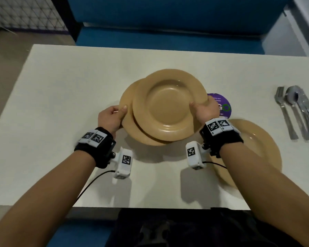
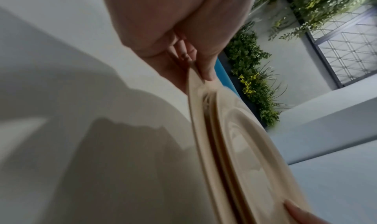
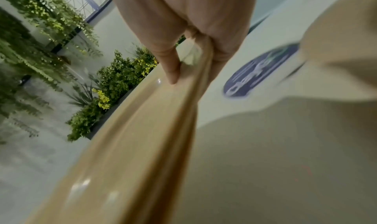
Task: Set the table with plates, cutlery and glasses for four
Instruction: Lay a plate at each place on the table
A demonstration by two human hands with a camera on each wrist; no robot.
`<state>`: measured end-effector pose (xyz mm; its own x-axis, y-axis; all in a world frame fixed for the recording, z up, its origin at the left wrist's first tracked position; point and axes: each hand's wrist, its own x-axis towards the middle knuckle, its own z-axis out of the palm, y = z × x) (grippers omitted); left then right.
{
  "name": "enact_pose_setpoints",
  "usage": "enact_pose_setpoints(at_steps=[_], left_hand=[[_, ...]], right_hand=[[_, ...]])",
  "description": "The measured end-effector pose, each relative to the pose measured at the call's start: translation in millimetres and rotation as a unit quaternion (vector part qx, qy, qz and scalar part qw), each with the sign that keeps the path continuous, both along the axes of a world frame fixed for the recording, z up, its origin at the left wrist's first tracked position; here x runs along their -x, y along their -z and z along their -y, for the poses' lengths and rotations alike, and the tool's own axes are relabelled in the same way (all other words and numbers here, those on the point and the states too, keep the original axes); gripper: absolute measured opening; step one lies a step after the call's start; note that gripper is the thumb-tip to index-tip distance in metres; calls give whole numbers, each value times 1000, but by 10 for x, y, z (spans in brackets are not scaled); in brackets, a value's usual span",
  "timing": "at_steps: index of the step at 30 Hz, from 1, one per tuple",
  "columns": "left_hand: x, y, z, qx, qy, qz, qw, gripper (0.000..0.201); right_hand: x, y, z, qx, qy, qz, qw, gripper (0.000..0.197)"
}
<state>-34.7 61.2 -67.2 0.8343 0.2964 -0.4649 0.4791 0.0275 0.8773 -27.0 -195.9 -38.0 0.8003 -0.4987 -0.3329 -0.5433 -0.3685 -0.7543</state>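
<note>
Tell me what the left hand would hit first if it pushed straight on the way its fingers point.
Probably nothing new: the left hand already grips the lower plate, and beyond it sits the upper plate.

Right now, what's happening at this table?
A person is setting the white table and is partway through the plates. The left hand grips the rim of the lower tan plate, and the right hand grips the upper plate, the two overlapping and offset. A third plate lies under the right forearm. Cutlery lies piled at the right. No glasses are in view.
</note>
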Motion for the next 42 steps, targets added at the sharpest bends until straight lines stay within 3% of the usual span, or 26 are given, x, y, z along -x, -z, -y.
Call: enact_pose_setpoints(at_steps=[4, 8, 11, 15, 18, 21, 25, 28, 30, 35, 39, 42], left_hand=[[93, -23, -929, -80, 44, -24, 996, 23], [260, 44, -1639, -187, 124, -87, 971, 28], [317, 69, -1975, -284, 166, -108, 938, 33], [296, 3, -2140, -343, 189, -114, 913, 34], [224, -65, -2005, -373, 182, -39, 909, 33], [-4, -126, -1639, -333, 178, 24, 926, 34], [-356, -172, -1016, -191, 174, 32, 965, 36], [-571, -196, -578, -53, 103, 13, 993, 29], [-710, -208, -304, -11, 67, 0, 998, 27], [-1092, -146, 336, 23, 26, -18, 999, 27], [-1337, 9, 670, -10, 4, -15, 1000, 26], [-1434, 134, 732, -52, -10, -23, 998, 22]], right_hand=[[-19, 26, -620, -21, 36, 11, 999, 36], [7, 85, -1116, -55, 28, 8, 998, 38], [6, 113, -1399, -75, 13, 9, 997, 37], [-13, 162, -1644, -65, -20, 5, 998, 34], [-20, 180, -1680, -63, -26, 7, 998, 29], [-66, 173, -1576, -71, -11, 13, 997, 30], [-158, 125, -1268, -81, 24, 24, 996, 33], [-249, 86, -934, -88, 42, 30, 995, 35], [-314, 51, -660, -54, 35, 18, 998, 35], [-467, -6, 172, 20, 11, -23, 999, 26], [-731, 24, 767, 44, 82, -21, 995, 27], [-946, 162, 1047, -1, 145, -27, 989, 30]])
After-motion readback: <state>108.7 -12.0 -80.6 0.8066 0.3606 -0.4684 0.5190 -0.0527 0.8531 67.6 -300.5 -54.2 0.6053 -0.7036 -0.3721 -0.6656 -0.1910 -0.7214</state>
